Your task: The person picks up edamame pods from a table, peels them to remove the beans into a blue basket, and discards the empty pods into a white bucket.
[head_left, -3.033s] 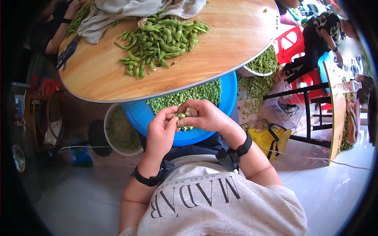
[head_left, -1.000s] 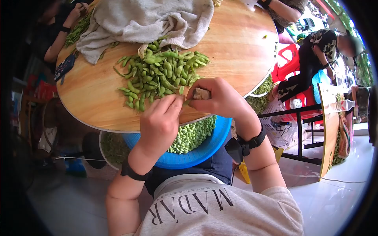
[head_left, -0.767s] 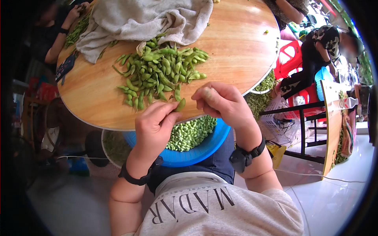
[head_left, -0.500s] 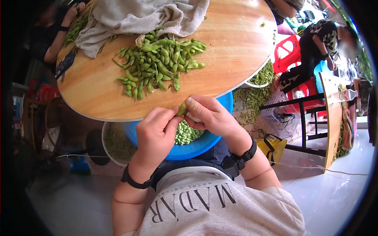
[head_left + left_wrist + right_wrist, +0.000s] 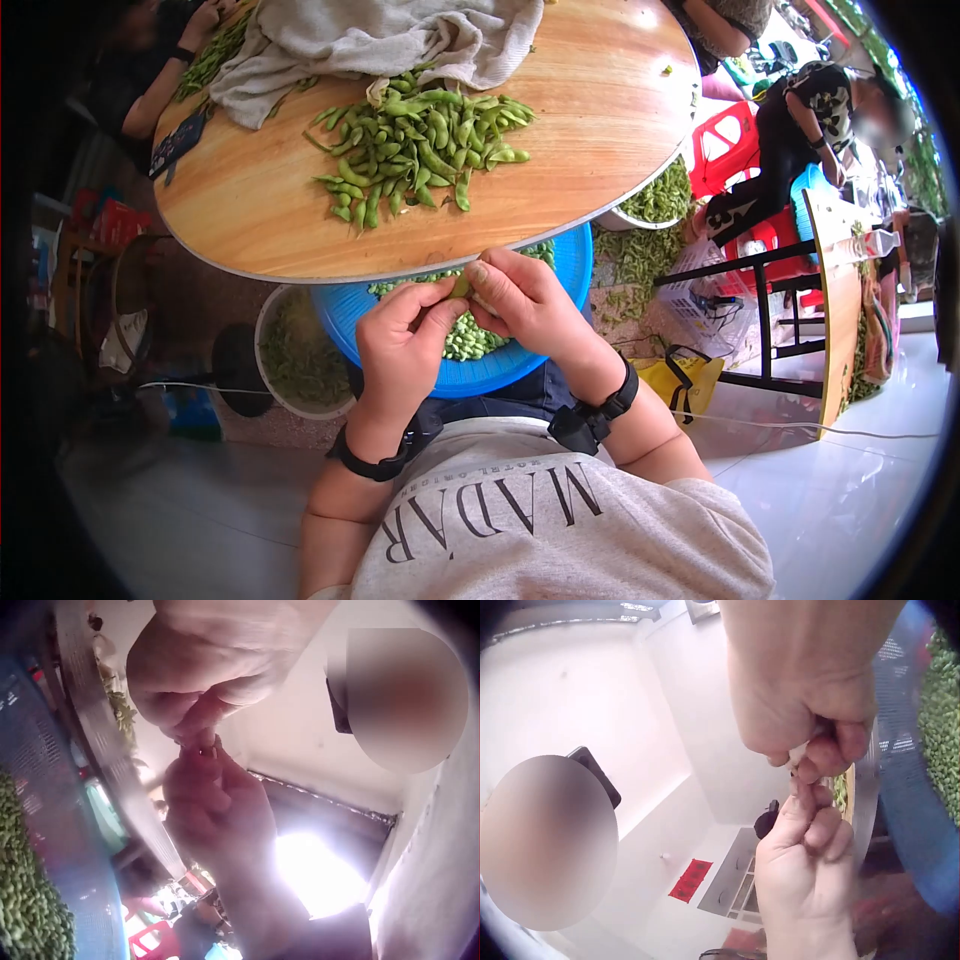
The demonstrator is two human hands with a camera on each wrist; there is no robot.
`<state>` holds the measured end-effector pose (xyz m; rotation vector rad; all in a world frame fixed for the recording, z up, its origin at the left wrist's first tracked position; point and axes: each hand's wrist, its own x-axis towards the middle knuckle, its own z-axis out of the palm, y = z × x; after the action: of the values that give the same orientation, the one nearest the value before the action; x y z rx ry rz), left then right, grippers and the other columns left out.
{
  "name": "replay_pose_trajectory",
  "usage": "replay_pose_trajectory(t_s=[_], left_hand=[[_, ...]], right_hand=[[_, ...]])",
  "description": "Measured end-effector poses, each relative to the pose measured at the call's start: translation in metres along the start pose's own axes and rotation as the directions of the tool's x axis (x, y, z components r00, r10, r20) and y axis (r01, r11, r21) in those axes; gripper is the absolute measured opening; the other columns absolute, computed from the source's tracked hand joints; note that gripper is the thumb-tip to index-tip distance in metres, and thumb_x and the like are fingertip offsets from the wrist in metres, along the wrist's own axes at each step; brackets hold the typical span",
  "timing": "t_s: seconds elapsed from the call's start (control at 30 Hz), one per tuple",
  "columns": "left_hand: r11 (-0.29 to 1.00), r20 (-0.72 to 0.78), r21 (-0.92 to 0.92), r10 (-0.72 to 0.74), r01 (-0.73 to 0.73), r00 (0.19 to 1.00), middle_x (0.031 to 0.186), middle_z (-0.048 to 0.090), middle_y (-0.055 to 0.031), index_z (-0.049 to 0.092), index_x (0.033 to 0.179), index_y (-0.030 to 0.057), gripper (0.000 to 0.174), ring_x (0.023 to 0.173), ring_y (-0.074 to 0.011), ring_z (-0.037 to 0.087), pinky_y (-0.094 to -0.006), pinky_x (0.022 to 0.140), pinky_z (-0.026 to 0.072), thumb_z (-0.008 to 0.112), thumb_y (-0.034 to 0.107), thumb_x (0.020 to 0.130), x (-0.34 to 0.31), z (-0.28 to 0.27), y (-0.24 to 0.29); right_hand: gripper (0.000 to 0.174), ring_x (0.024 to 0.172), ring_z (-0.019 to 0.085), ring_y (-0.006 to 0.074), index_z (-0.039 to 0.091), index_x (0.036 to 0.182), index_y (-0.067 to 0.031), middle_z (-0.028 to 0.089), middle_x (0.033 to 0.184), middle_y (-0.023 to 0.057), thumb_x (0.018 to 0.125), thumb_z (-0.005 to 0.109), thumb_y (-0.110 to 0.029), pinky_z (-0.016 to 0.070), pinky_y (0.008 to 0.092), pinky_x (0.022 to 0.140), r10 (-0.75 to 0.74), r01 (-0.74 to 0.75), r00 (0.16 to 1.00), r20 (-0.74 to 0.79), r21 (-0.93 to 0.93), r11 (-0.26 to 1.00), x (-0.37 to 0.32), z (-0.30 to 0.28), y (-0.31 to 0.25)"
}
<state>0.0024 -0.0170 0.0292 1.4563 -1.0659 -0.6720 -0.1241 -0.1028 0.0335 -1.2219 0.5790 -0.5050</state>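
Observation:
Over the blue basket [image 5: 572, 270], in the head view, both hands meet at a green edamame pod [image 5: 460, 287]. My left hand [image 5: 398, 335] pinches one end of it between thumb and fingers. With thumb and curled fingers, my right hand [image 5: 530, 308] pinches the other end. Fingers hide much of the pod in both wrist views. Something pale shows inside the curl of the right fingers in the right wrist view. Shelled green beans [image 5: 470, 342] lie in the basket beneath the hands. A heap of whole pods [image 5: 425, 145] sits on the wooden table [image 5: 590, 130].
A grey cloth [image 5: 370, 45] lies behind the heap. Tubs of green pods or husks stand left [image 5: 300, 360] and right [image 5: 655, 200] of the basket. Husks litter the floor near a white crate [image 5: 705, 310] and yellow bag [image 5: 685, 380]. Other people are around the table.
Both hands held a bean over the basket, then reached to the table. The left hand picked a pod from the heap; both brought it back over the basket, where they now pinch it together.

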Motion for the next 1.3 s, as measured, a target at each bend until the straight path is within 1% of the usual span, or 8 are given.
replay_pose_trajectory(t_s=[0.07,0.33,0.57,0.63,0.73,1.0,1.27,1.3], left_hand=[[0.960,-0.004,-0.194,-0.208,0.204,0.978,0.070,0.058,-0.0018,0.063,0.090,-0.0019,0.013,0.054,-0.0072,0.050,-0.0187,0.047,0.0380,0.063,0.000,0.078,-0.005,0.002,0.001],[0.634,0.211,-0.633,-0.410,0.443,0.887,0.063,0.054,-0.0042,0.061,0.087,-0.0011,0.013,0.046,-0.0069,0.041,-0.0177,0.041,0.0302,0.058,0.011,0.084,-0.006,-0.009,-0.006],[0.475,0.325,-0.671,-0.501,0.569,0.802,0.064,0.057,-0.0054,0.061,0.085,-0.0012,0.013,0.046,-0.0069,0.041,-0.0174,0.041,0.0289,0.058,0.012,0.084,-0.011,-0.017,-0.016],[0.593,0.261,-0.613,-0.472,0.522,0.842,0.064,0.057,-0.0054,0.060,0.085,-0.0012,0.012,0.046,-0.0067,0.042,-0.0173,0.040,0.0290,0.059,0.010,0.083,-0.015,-0.012,-0.013],[0.614,0.235,-0.605,-0.471,0.507,0.850,0.064,0.057,-0.0056,0.061,0.085,-0.0011,0.008,0.046,-0.0066,0.042,-0.0175,0.040,0.0290,0.060,0.006,0.081,-0.020,-0.009,-0.014],[0.368,0.447,-0.640,-0.536,0.675,0.716,0.063,0.057,-0.0061,0.059,0.079,0.0004,0.008,0.045,-0.0078,0.043,-0.0180,0.039,0.0297,0.058,0.008,0.082,-0.022,-0.017,-0.022],[0.530,0.402,-0.493,-0.565,0.690,0.721,0.062,0.056,-0.0065,0.059,0.081,-0.0014,0.009,0.045,-0.0073,0.043,-0.0180,0.040,0.0302,0.059,0.007,0.081,-0.024,-0.022,-0.025],[0.547,0.377,-0.477,-0.579,0.688,0.723,0.062,0.056,-0.0065,0.059,0.081,-0.0018,0.008,0.045,-0.0073,0.043,-0.0182,0.040,0.0302,0.059,0.006,0.081,-0.025,-0.023,-0.026]], right_hand=[[0.028,0.048,0.039,0.0052,0.048,0.076,-0.0033,0.044,0.055,-0.0019,0.093,0.045,-0.026,0.0312,0.0206,0.043,-0.015,0.014,1.000,-0.014,-0.038,0.999,-0.001,0.002,0.001],[0.025,0.053,0.042,0.0068,0.049,0.078,-0.0013,0.046,0.057,0.0003,0.092,0.046,-0.022,0.0359,0.0223,0.048,-0.094,0.095,0.996,0.009,-0.108,0.990,-0.007,0.007,0.010],[0.024,0.051,0.047,0.0170,0.053,0.076,-0.0005,0.051,0.059,0.0066,0.084,0.059,-0.022,0.0403,0.0276,0.049,-0.189,0.230,0.973,0.132,-0.494,0.838,-0.009,-0.006,0.011],[0.025,0.054,0.050,0.0268,0.058,0.078,-0.0012,0.054,0.063,0.0111,0.072,0.070,-0.022,0.0423,0.0314,0.051,-0.181,0.159,0.983,0.037,-0.670,0.725,-0.013,-0.003,-0.002],[0.029,0.059,0.054,0.0277,0.058,0.081,-0.0008,0.055,0.068,0.0116,0.067,0.074,-0.020,0.0437,0.0331,0.053,-0.443,0.372,0.895,0.045,-0.622,0.689,-0.014,0.003,0.001],[0.029,0.062,0.057,0.0270,0.060,0.083,-0.0009,0.058,0.069,0.0123,0.065,0.075,-0.019,0.0451,0.0327,0.056,-0.319,0.363,0.931,0.179,-0.555,0.748,-0.009,-0.003,0.011],[0.018,0.057,0.049,0.0087,0.061,0.086,-0.0027,0.054,0.060,0.0046,0.076,0.067,-0.017,0.0416,0.0243,0.052,-0.016,0.058,0.987,0.157,-0.267,0.962,-0.006,-0.015,0.037],[0.017,0.060,0.054,0.0159,0.061,0.088,-0.0026,0.056,0.066,0.0084,0.074,0.064,-0.011,0.0447,0.0288,0.055,0.057,-0.022,0.989,0.134,-0.252,0.967,-0.007,-0.015,0.033]])
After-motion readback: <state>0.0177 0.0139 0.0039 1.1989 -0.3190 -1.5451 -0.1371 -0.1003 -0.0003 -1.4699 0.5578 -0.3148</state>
